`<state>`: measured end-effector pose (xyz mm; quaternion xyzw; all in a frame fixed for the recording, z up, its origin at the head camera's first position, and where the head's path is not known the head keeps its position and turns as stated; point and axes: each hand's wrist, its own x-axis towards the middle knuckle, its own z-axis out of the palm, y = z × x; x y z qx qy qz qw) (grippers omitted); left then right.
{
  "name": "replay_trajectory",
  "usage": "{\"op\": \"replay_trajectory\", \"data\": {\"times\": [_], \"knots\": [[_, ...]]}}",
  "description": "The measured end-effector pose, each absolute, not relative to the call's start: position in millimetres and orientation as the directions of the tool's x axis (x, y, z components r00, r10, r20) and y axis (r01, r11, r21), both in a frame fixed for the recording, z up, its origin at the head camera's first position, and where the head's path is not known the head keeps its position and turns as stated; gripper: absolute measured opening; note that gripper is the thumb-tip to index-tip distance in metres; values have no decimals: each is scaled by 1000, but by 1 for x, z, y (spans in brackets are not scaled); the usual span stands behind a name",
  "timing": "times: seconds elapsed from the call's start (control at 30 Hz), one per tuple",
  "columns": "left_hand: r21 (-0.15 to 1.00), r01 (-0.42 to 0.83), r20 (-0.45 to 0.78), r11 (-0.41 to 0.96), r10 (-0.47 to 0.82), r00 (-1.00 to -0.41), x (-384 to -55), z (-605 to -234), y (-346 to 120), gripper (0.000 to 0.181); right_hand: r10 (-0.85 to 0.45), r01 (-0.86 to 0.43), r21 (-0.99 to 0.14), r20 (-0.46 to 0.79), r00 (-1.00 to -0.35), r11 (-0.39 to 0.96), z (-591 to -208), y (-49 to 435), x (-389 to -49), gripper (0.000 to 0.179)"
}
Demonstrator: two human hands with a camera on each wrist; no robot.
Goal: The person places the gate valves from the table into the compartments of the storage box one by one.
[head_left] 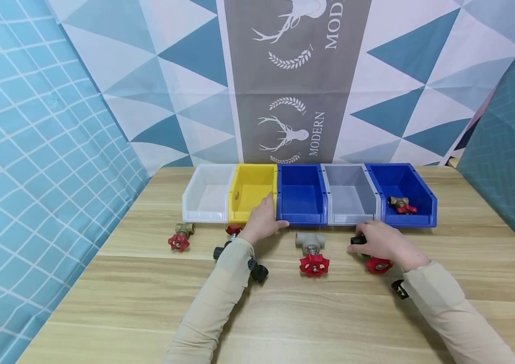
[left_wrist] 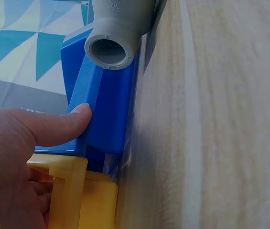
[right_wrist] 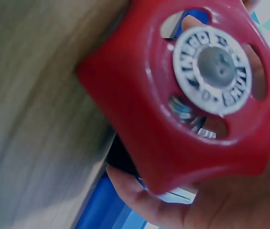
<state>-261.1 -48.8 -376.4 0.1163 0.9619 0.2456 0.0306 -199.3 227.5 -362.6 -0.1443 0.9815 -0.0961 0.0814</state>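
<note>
My left hand (head_left: 264,220) rests at the front corner where the yellow bin (head_left: 253,194) meets the middle blue bin (head_left: 302,220). Its thumb lies on the blue bin's front rim in the left wrist view; the other fingers reach into the yellow bin, partly hidden. My right hand (head_left: 387,242) grips a valve with a black end and a red handwheel (right_wrist: 139,109), just before the grey bin (head_left: 350,218). Between the hands, a grey tee-shaped valve (head_left: 309,240) with a red handwheel lies on the table.
A brass valve (head_left: 184,230) with a red handwheel lies before the white bin (head_left: 207,217). Another valve with a red handwheel (head_left: 233,230) is partly hidden by the left arm. The right-hand blue bin (head_left: 410,220) holds a brass valve (head_left: 400,205). Patterned cloths line the back and sides.
</note>
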Motion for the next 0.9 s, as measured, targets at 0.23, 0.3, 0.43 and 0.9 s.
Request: {"op": "replay_trajectory", "data": {"times": [0.23,0.3,0.43,0.9], "knots": [[486,212,0,848,243,-970,-260,-375,-49,94,-282,-254,-192,-133,-950,948,-366,226,-199,47],[485,216,3,847,245,-970,-259,-375,-49,94,-286,-260,-193,-123,-950,946,-367,226,-199,47],[484,216,5,848,245,-970,-259,-375,-49,94,-298,-275,-191,-102,-949,942,-369,227,-199,45],[480,219,5,849,248,-969,-261,-377,-49,94,-297,-274,-188,-105,-949,943,-369,226,-198,42]]}}
